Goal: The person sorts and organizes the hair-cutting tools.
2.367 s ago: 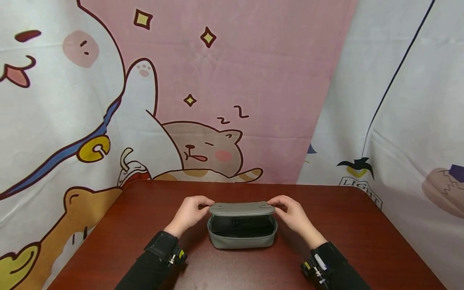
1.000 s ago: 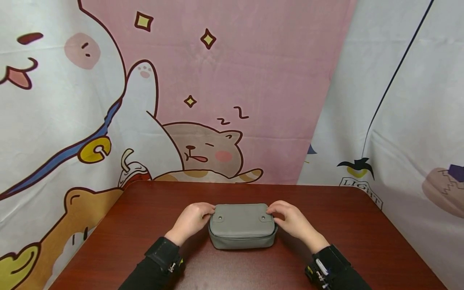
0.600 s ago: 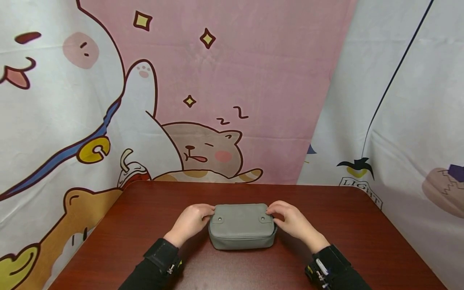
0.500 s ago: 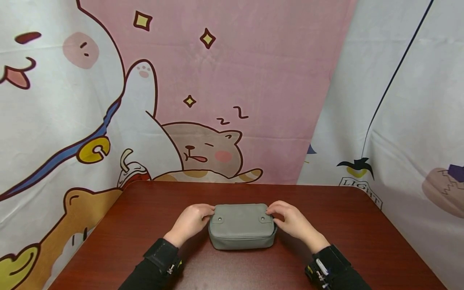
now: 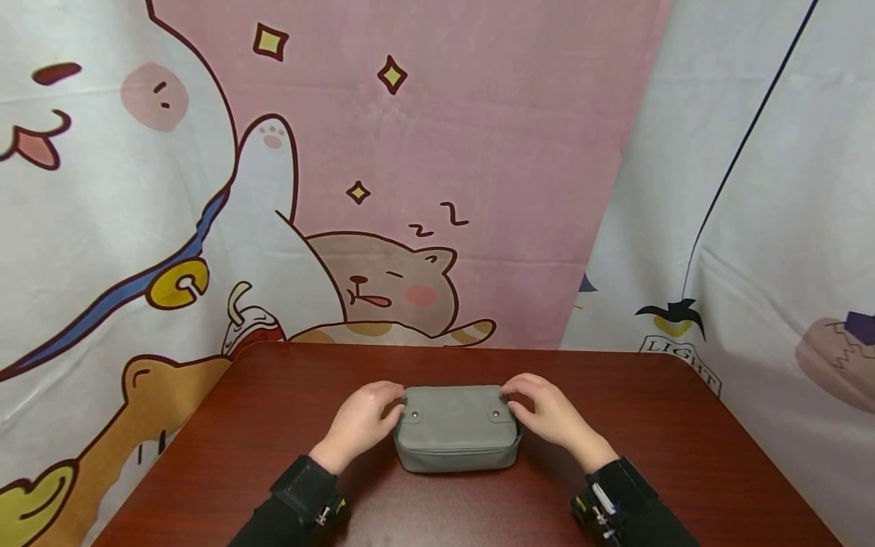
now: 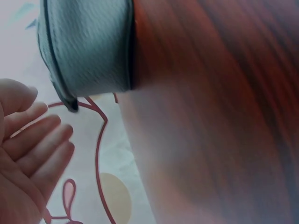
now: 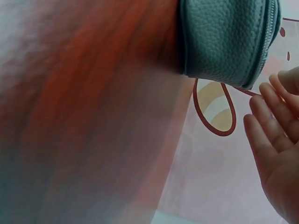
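Note:
A grey-green leather zip pouch (image 5: 456, 425) sits on the table with its lid lying down over the body and two round studs on top. Its zipper edge also shows in the right wrist view, along the side of the pouch (image 7: 224, 39). My left hand (image 5: 361, 422) is at the pouch's back left corner; in the left wrist view that hand (image 6: 28, 154) has its fingers extended and a gap to the pouch (image 6: 91, 46). At the back right corner is my right hand (image 5: 550, 414), its fingers loosely extended beside the zipper edge and holding nothing.
The dark red wooden table (image 5: 273, 395) reaches back to a cloth backdrop (image 5: 519, 167) with cartoon animals. Its right edge slopes down in front of a white cloth (image 5: 766, 228). Both wrists wear black bands with small devices.
The lid was raised, showing the dark inside, and has come down over the pouch. Both hands pinched its corners and have since loosened their fingers from it.

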`<state>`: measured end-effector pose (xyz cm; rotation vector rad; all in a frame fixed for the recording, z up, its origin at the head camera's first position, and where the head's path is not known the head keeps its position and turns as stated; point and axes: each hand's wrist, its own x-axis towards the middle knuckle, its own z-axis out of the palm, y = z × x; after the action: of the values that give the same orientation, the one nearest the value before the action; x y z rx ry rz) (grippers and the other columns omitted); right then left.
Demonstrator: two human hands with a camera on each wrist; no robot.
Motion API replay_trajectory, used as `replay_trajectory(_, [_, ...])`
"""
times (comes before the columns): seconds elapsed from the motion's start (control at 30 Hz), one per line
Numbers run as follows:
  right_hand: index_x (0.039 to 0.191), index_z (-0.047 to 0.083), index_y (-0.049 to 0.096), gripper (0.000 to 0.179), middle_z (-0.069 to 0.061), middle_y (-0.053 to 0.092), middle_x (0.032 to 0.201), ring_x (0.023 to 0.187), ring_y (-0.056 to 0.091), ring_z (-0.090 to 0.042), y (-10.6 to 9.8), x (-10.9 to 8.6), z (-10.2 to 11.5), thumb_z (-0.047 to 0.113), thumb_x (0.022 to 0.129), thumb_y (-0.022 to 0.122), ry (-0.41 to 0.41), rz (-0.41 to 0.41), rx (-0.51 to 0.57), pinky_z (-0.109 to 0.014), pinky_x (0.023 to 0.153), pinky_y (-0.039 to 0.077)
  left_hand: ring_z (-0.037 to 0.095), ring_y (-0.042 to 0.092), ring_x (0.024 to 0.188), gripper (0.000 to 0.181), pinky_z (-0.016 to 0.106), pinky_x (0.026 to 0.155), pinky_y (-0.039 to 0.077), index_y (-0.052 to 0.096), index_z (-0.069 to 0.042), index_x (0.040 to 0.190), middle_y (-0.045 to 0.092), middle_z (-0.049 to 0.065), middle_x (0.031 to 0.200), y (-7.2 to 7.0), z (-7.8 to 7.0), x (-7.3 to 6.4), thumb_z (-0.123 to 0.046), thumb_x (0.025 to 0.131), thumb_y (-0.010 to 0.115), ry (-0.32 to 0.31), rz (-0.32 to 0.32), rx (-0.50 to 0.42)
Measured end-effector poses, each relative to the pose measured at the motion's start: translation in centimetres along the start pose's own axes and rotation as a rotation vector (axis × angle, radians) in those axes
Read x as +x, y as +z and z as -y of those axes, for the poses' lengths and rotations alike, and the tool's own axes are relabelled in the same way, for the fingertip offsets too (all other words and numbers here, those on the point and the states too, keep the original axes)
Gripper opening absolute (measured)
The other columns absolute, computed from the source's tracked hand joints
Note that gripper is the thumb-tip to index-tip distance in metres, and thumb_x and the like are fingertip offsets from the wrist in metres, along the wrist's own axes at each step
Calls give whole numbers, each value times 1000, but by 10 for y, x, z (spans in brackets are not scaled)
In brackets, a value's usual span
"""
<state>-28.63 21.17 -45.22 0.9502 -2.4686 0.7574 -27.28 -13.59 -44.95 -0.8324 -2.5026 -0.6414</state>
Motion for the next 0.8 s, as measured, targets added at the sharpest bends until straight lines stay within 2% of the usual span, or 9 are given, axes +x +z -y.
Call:
replay_trajectory(0.23, [122,5,67,34,-5,65,119,114,60,-25,2,9,4,14,90,74,66,42,8,-49,94,48,31,61,112,46,46,91,51,67,-1,121,66,15,121,-3,-25,-2,-29,86,78,-72,30,-12])
replay_trajectory(0.37, [128,4,64,41,-8,63,125,118,58,-28,5,14,5,20,91,73,91,80,8,-49,97,47,33,58,117,62,48,95,48,63,2,126,62,17,127,-1,-41,-5,-40,83,79,-88,71,28])
replay_trajectory(0.57, [133,3,60,45,-12,61,131,122,56,-30,11,19,7,22,93,71,89,124,-1,-49,100,45,31,57,118,73,48,97,47,63,0,126,60,16,129,7,-59,-8,-51,77,82,-79,150,111])
replay_trajectory(0.8, [132,-1,60,45,-17,60,130,121,57,-33,14,23,10,22,94,69,75,149,-1,-51,99,45,30,57,117,72,47,97,46,65,-2,124,61,13,127,16,-69,-9,-44,71,88,-24,192,201])
